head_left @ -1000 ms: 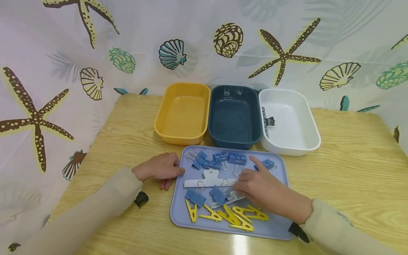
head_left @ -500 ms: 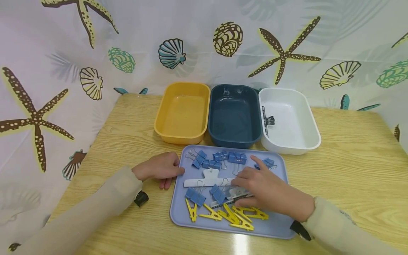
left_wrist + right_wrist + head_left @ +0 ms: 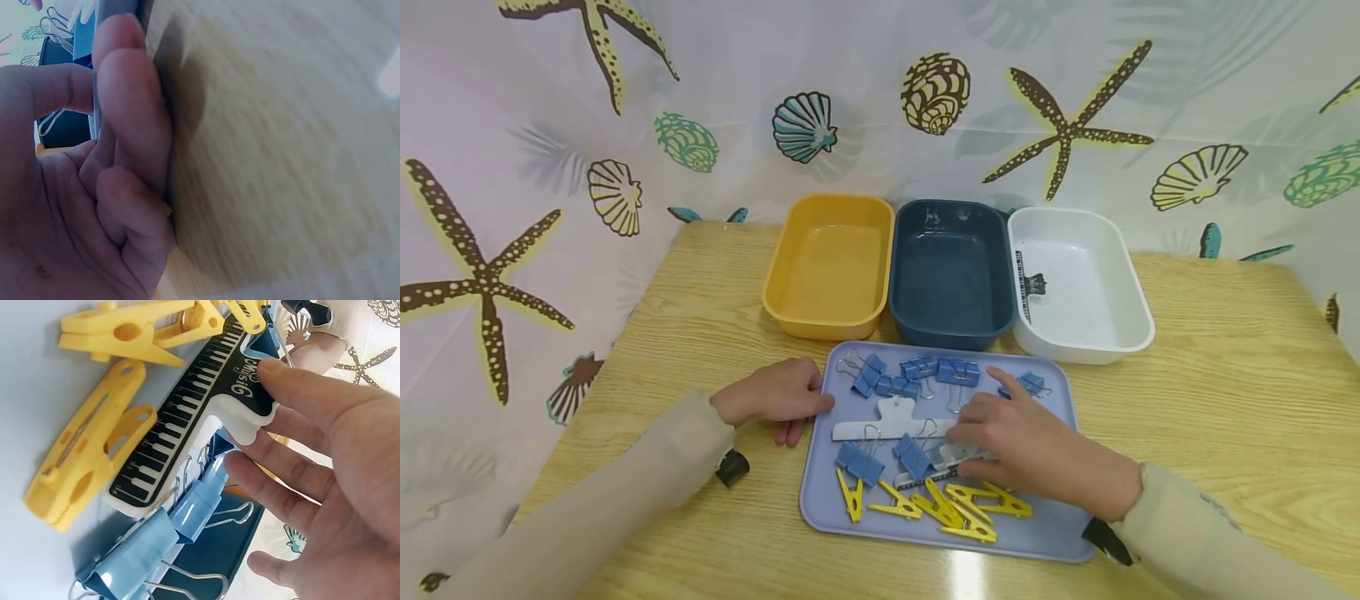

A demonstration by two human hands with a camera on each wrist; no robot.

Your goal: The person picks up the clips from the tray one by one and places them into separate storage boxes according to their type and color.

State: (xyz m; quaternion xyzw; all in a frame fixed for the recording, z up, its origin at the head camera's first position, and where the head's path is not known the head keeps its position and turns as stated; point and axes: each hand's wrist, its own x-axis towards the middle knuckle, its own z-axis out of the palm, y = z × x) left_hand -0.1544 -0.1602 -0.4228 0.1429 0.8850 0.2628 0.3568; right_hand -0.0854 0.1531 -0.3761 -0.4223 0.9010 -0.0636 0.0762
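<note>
My left hand [image 3: 778, 396] grips the left rim of the lavender tray [image 3: 1052, 533], thumb over the edge and fingers curled outside and below it. Over the tray's right half, my right hand [image 3: 1022, 442] pinches the handles of a wide clip with a piano-key print [image 3: 190, 403]. In the right wrist view the thumb lies on its black handle and the fingers on the white one. A second, white wide clip [image 3: 891, 423] lies just behind it. Blue binder clips [image 3: 958, 372] are scattered at the back and centre, and yellow plastic clips [image 3: 852, 500] along the front.
Behind the tray stand a yellow bin [image 3: 831, 321], a dark blue bin [image 3: 951, 329] and a white bin [image 3: 1090, 337] side by side. A black piano-print clip [image 3: 1034, 285] leans inside the white bin. A printed curtain [image 3: 865, 67] borders the wooden table [image 3: 1225, 367].
My right thumb has shifted toward the front of the tray, onto the near handle of the piano-print clip. That clip has tilted and its dark edge now shows. The left hand stays put.
</note>
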